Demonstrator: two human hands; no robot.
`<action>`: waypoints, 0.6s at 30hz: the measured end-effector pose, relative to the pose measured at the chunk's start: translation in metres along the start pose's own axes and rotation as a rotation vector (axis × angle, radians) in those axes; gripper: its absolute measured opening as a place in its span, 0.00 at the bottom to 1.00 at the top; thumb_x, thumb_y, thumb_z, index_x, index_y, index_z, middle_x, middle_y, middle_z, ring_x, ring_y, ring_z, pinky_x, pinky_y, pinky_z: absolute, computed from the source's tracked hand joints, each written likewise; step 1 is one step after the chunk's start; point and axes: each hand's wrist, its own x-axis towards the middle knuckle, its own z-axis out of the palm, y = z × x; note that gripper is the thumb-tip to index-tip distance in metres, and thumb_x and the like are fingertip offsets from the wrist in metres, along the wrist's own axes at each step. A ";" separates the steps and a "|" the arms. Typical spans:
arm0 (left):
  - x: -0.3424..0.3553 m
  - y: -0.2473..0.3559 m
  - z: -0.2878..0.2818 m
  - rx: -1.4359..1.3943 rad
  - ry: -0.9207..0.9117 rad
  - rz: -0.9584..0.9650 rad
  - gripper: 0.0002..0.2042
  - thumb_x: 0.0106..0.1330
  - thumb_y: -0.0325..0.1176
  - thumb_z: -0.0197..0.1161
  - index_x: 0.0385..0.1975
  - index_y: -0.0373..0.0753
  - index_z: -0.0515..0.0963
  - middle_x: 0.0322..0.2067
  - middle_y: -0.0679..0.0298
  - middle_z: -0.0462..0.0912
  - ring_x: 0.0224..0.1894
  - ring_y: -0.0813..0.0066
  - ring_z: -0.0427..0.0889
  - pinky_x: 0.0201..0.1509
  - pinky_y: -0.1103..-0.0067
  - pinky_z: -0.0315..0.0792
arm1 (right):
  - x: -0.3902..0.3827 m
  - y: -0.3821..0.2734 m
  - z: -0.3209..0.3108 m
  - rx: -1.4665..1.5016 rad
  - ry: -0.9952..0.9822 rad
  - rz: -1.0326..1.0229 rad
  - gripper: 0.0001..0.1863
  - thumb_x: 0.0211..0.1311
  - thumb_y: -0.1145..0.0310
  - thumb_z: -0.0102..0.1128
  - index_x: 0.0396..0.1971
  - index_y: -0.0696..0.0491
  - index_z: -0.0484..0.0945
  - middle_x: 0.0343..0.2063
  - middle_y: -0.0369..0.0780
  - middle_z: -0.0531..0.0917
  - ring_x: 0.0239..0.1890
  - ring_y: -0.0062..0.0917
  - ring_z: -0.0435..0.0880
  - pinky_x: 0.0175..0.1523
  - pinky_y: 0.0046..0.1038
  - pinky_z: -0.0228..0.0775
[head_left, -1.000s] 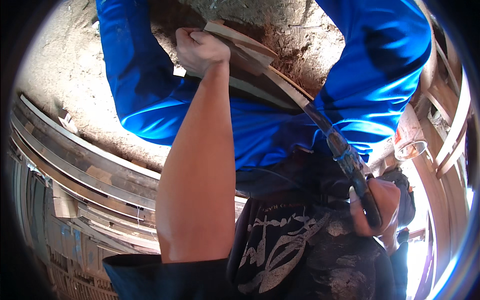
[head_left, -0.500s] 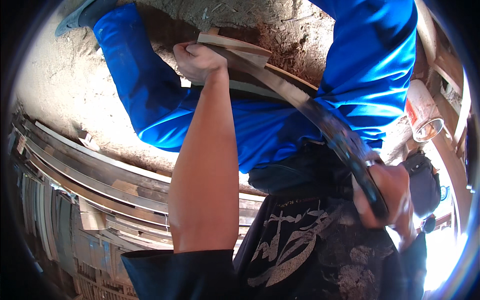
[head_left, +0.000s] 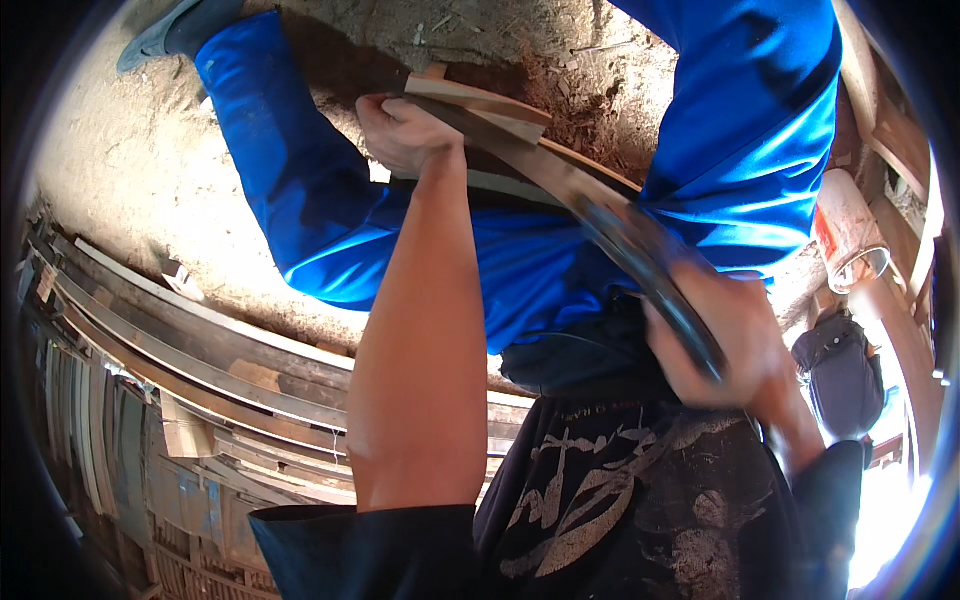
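Dirt floor [head_left: 130, 150]; left hand [head_left: 410, 135] closed on wood piece [head_left: 475, 102], likely bracing it; right hand [head_left: 725, 335] grips long-bladed tool [head_left: 560, 185] by its handle [head_left: 640, 257].

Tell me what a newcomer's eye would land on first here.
Probably the bright blue trousers, spread across the upper half of the view. Next, the saw-like tool running diagonally from upper centre toward lower right, its dark handle in the right hand. Then the left hand at upper centre, by the left end of a pale wooden piece.
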 end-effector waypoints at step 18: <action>-0.008 -0.012 -0.008 -0.001 0.053 0.012 0.09 0.58 0.33 0.47 0.29 0.37 0.74 0.27 0.48 0.81 0.31 0.41 0.78 0.36 0.53 0.69 | -0.007 -0.012 -0.002 -0.009 -0.066 0.032 0.03 0.53 0.74 0.63 0.24 0.55 0.77 0.14 0.43 0.75 0.14 0.38 0.75 0.22 0.33 0.65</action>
